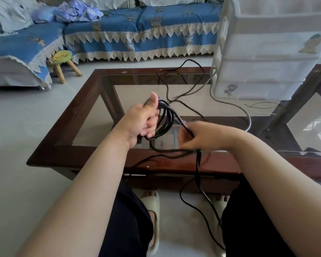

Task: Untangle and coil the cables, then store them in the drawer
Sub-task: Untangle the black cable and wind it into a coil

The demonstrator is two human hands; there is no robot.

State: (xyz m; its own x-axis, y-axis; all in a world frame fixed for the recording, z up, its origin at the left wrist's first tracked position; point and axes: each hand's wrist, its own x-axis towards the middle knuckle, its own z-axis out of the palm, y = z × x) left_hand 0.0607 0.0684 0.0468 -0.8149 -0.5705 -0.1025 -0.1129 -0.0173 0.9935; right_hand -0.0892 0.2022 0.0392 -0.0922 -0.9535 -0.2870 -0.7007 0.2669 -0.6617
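Black thin cable (165, 121) is where it's all happening in the head view: the left hand (141, 123) is closed around a bunch of its loops above the glass-topped dark wood table (67, 117), thumb up. The right hand (196, 136) is blurry but looks pinched on the strand feeding the coil, fingers curled.

Loose black slack (198, 191) drops off the near edge toward the floor and more sprawls to the far side, crossing a pale grey cable (235, 106). My guess: pull too fast and those two snag, or the loops slip off the left hand.

Right side has the white plastic drawer tower (267, 52). Drawers look shut, and I can't tell what's in them, so nothing is stored yet.
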